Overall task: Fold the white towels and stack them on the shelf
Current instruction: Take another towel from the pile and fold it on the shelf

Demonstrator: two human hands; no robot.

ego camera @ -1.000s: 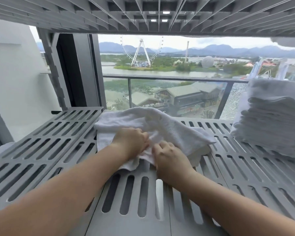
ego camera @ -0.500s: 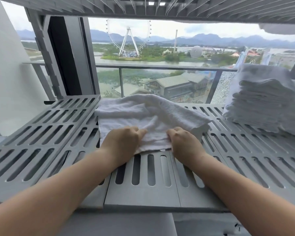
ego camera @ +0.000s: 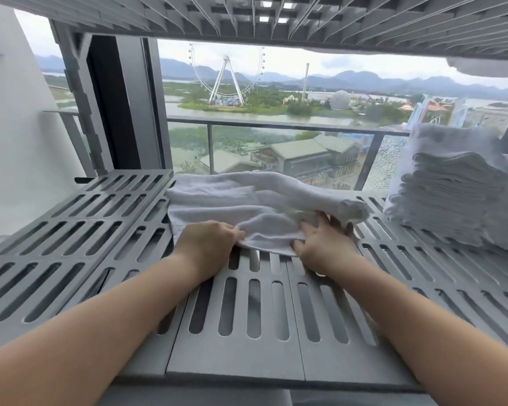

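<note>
the soft white towel [ego camera: 247,200] is pinched in the curled left hand [ego camera: 208,244]; it is best pressed flat by the right hand [ego camera: 323,249], fingers spread.

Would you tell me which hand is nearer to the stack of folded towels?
Right. The right hand rests on the loose towel, short of the stack; the left hand grips that towel's near edge, farther left.

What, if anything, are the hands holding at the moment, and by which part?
The left hand grips the white towel by its near edge; the right hand touches that edge with spread fingers.
</note>
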